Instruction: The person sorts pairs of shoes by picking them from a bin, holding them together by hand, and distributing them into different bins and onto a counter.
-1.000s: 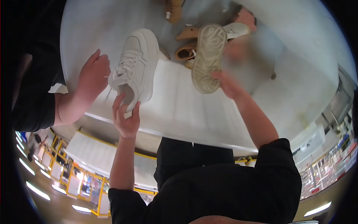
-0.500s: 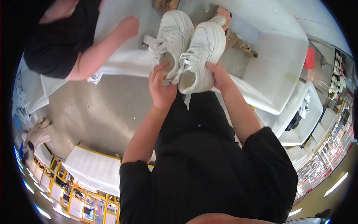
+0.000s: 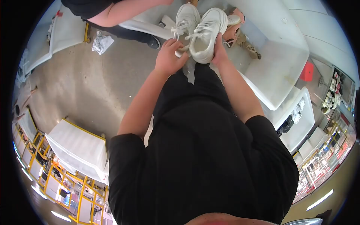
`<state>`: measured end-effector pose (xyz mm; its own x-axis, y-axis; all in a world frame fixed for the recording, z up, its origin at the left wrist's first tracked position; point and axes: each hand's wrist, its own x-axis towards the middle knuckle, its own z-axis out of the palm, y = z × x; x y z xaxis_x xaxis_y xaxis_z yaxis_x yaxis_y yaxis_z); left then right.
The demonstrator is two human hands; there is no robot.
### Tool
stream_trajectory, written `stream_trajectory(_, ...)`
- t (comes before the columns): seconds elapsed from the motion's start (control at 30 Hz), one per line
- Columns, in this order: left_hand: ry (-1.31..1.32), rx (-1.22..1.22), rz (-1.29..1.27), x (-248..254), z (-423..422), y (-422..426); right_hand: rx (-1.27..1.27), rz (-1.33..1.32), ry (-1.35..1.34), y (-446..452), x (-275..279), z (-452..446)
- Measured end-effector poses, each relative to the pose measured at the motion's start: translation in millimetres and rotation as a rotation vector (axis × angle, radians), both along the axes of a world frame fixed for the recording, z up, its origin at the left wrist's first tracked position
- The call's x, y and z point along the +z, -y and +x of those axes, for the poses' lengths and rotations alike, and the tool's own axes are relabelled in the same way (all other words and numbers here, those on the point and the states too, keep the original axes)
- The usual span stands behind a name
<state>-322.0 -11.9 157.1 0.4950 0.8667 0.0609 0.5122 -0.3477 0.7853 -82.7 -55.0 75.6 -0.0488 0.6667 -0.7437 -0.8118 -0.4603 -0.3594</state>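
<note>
Two white lace-up sneakers are held side by side at the top middle, toes pointing away from me. My left hand point(image 3: 171, 55) grips the left sneaker point(image 3: 187, 18) at its heel and collar, fingers curled round the edge. Along the outer side of the right sneaker point(image 3: 210, 28), near the heel, my right hand point(image 3: 219, 50) is closed on it. Both shoe openings face me, and loose laces lie over the tongues. Just beyond, inside a big white bin point(image 3: 275, 56), lie a pink shoe point(image 3: 233, 32) and a tan shoe point(image 3: 249, 50).
Another person's forearm point(image 3: 129, 11) reaches in at the upper left, with a dark shoe point(image 3: 153, 42) below. Crumpled white paper point(image 3: 101, 43) lies on the grey floor point(image 3: 86, 86). A smaller white bin point(image 3: 300, 123) stands at right, and a white cart point(image 3: 77, 144) at lower left.
Both hands and the sneakers have moved upward in view, farther from my body. The other person's arm has shifted up and right, and more floor shows at left.
</note>
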Motion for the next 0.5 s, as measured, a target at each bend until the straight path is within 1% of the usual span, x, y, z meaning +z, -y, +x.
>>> stream_trajectory(0.03, -0.004, 0.004, -0.006, -1, -1, -2, 0.022, 0.060, -0.019, 0, -9, 3)
stream_trajectory(0.07, -0.045, -0.005, -0.127, -2, 1, -6, 0.038, 0.122, -0.036, 3, -16, 7)
stream_trajectory(0.1, -0.085, -0.016, -0.252, -1, 3, -7, 0.034, 0.116, -0.035, 6, -15, 8)
stream_trajectory(0.13, -0.161, 0.017, -0.315, 14, 10, -9, 0.068, 0.087, 0.018, 5, -11, 8)
stream_trajectory(0.17, -0.161, 0.017, -0.314, 20, 17, -10, 0.103, 0.062, 0.070, 2, -6, 8)
stream_trajectory(0.2, -0.258, 0.022, -0.366, 24, 20, -10, 0.104, 0.066, 0.069, 2, 2, 6)
stream_trajectory(0.23, -0.357, 0.030, -0.419, 26, 22, -12, 0.086, 0.069, 0.053, 2, 8, 4)
stream_trajectory(0.27, -0.358, 0.035, -0.417, 27, 23, -14, 0.068, 0.073, 0.036, 0, 14, 1)
stream_trajectory(0.3, -0.389, 0.033, -0.511, 25, 23, -18, 0.073, 0.079, 0.035, -2, 9, -2)
stream_trajectory(0.33, -0.419, 0.032, -0.604, 19, 22, -21, 0.092, 0.113, 0.135, -2, 2, -5)
stream_trajectory(0.37, -0.415, 0.040, -0.595, 10, 19, -26, 0.111, 0.150, 0.236, -5, -4, -6)
stream_trajectory(0.4, -0.393, 0.056, -0.581, -8, 14, -28, 0.116, 0.158, 0.239, -9, 3, -9)
stream_trajectory(0.43, -0.371, 0.073, -0.572, -9, 8, -27, 0.130, 0.159, 0.337, -9, 15, -17)
stream_trajectory(0.47, -0.267, 0.102, -0.550, -12, 2, -24, 0.145, 0.162, 0.435, -10, 27, -24)
stream_trajectory(0.5, -0.261, 0.112, -0.544, -17, -4, -20, 0.154, 0.171, 0.439, -11, 38, -29)
